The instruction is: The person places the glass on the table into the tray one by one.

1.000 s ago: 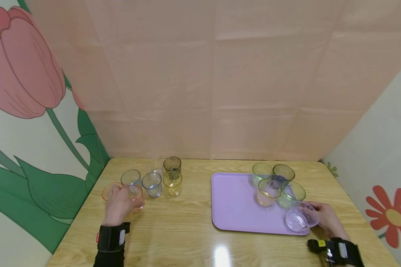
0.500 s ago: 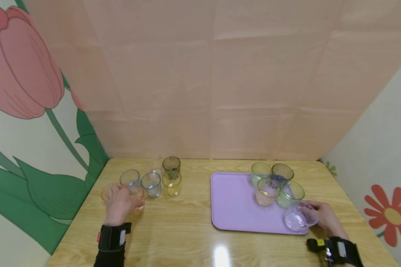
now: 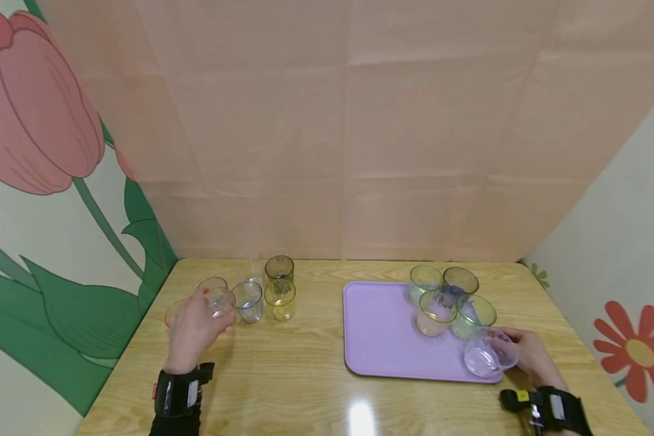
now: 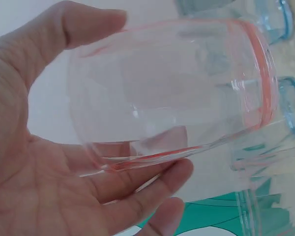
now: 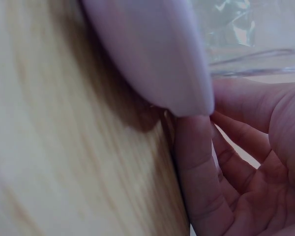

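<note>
My left hand (image 3: 192, 333) holds a clear glass (image 4: 152, 93) with a pink-orange rim, at the left of the table. In the left wrist view, the thumb (image 4: 96, 22) lies on one side of it and the fingers on the other. At the tray's near right corner, my right hand (image 3: 531, 354) grips the edge of the lilac tray (image 3: 392, 345); thumb and fingers meet its rim in the right wrist view, with some fingertips hidden beneath. A clear, purplish glass (image 3: 487, 357) stands over that corner, right beside this hand and partly covering it.
Around the left hand stand an orange-rimmed glass (image 3: 172, 310), a blue-rimmed glass (image 3: 249, 303), a yellow glass (image 3: 280, 303), a dark glass (image 3: 279, 266) and others. Several tinted glasses, including a green one (image 3: 471, 324), crowd the tray's right half. A wall sheet rises behind the wooden table (image 3: 283, 375).
My left hand has raised the pink-rimmed glass slightly from its place among the others, and the glass now tips. The right hand, the tray and its glasses have stayed put.
</note>
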Motion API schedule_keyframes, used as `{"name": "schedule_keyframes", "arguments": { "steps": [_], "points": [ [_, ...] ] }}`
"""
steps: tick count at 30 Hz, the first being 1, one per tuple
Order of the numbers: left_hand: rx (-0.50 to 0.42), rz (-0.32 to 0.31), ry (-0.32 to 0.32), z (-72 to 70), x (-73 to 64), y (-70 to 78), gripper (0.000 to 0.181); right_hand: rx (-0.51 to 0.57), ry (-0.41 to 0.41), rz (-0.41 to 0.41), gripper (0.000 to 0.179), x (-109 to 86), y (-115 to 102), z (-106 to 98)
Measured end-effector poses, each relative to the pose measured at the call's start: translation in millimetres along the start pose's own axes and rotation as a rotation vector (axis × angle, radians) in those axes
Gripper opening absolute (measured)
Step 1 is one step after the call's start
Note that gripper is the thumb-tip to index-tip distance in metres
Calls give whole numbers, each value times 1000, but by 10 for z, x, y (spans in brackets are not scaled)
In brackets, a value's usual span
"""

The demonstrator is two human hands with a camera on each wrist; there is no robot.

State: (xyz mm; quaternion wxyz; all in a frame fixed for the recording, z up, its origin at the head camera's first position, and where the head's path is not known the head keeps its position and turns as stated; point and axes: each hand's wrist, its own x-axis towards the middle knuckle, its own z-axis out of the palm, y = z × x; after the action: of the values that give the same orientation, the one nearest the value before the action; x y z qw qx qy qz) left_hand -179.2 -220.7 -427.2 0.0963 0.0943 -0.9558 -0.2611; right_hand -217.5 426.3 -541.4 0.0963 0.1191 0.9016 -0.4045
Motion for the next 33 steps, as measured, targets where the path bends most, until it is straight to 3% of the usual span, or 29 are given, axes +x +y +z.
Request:
{"name": "schedule_keyframes", "arguments": {
  "steps": [5,12,18,26,33],
  "points": [
    [-96,29,13,-9,5,47,79,10,2,3,72,4,-8,1],
    [-366,107,59,138,49,157,78,9,-5,25,73,3,-4,-2],
    [-440,189,102,249,59,306,78,-6,-5,8,73,-12,-15,-5],
    [-627,190,-8,405,52,533,82,7,-21,34,76,14,-5,6],
    [-715,288,-57,627,47,802,74,4,-23,21,76,38,31,6]
  ]
}}
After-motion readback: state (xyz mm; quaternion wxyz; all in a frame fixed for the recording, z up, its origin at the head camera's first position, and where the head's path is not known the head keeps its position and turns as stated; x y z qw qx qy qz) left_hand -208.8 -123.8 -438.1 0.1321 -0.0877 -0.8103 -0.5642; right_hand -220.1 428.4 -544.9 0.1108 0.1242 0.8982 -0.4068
